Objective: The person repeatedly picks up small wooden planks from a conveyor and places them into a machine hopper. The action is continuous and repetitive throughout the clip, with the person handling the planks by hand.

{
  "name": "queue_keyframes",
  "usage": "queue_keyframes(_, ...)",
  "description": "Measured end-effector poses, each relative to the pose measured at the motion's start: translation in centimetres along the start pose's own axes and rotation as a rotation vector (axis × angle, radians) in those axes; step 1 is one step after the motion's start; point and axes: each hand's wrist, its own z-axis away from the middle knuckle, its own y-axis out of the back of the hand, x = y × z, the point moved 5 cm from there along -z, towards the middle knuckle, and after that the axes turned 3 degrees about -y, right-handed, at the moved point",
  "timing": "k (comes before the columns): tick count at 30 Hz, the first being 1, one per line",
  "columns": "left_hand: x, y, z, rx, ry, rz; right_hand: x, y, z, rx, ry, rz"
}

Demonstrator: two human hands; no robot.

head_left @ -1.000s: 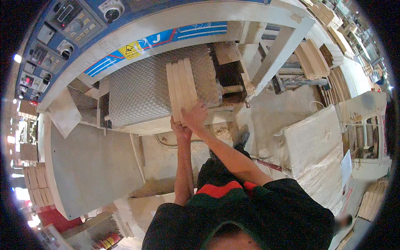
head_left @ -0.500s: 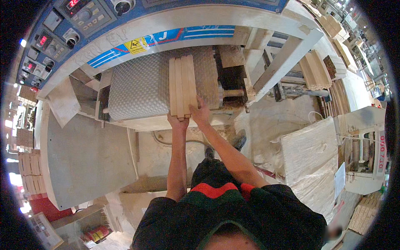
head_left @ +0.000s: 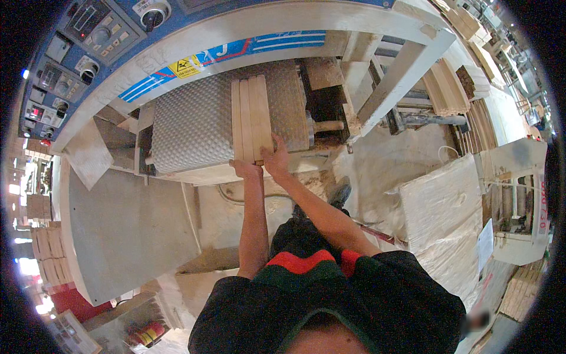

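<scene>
On the belt (head_left: 191, 127), near edge: a few wood strips (head_left: 252, 118) side by side, long axis pointing away from the operator. Right hand (head_left: 275, 158) grasps their near right corner, fingers along the side. Left hand (head_left: 246, 169) touches the near end; its fingers are mostly hidden, can't tell if it grips.

Obstructions: pale beam (head_left: 236, 36) spans the machine beyond the strips' far ends, blue label and yellow sign (head_left: 184, 66) under it. Blue panel with knobs (head_left: 88, 35) sits upper left. Slanted post (head_left: 407, 88) on the right, shaft (head_left: 328, 125) sticking out between it and the belt. Left side: paper sheet (head_left: 88, 153) hanging at the frame, big grey plate (head_left: 130, 236) just nearer the operator.

Floor: hose (head_left: 236, 199) curving below the belt, by the forearms. Right: pale wrapped stack (head_left: 442, 218), moulded boards (head_left: 445, 88) beyond. Far left: more stacked wood (head_left: 47, 253).
</scene>
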Motion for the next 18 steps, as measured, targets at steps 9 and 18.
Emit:
queue_keyframes(9,0.2,1.0,-2.7,-0.051,-0.035,-0.074,2.2,-1.1,-1.7,0.005,0.116,-0.034)
queue_keyframes(18,0.3,0.6,-3.8,-0.121,0.012,-0.191,-0.1,-1.1,-1.9,-0.013,0.058,-0.086)
